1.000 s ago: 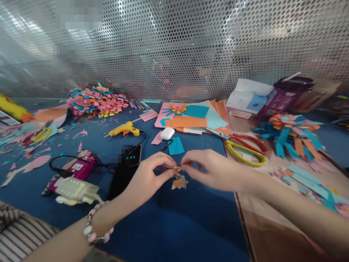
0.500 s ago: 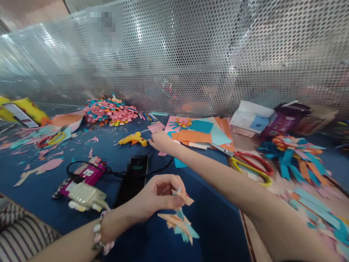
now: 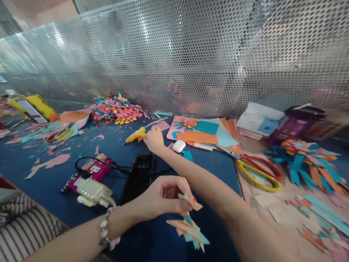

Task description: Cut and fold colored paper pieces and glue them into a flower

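My left hand (image 3: 169, 196) pinches a folded paper piece in peach and light blue (image 3: 191, 227) between thumb and fingers, above the blue table. Points of the folded paper stick out above and below the thumb. My right hand (image 3: 154, 139) reaches forward across the table, its fingers closed round the handle end of a yellow hot glue gun (image 3: 135, 135). The handle is mostly hidden by the hand, and the nozzle points left. A clear glue stick (image 3: 156, 122) shows behind the gun. Under my left wrist lies a black phone (image 3: 137, 182) with a cable.
A pile of paper strips (image 3: 117, 109) stands by the perforated metal panel (image 3: 191, 62). Coloured paper sheets (image 3: 201, 136), a white earphone case (image 3: 179, 146) and red-and-yellow scissors (image 3: 259, 174) lie right of my hand. A magenta power bank (image 3: 94, 174) lies left; paper scraps surround more scissors (image 3: 61, 135).
My right hand has moved onto the glue gun's handle and closed round it. The white earphone case has come into sight beside my forearm. My left hand keeps its hold on the folded paper.
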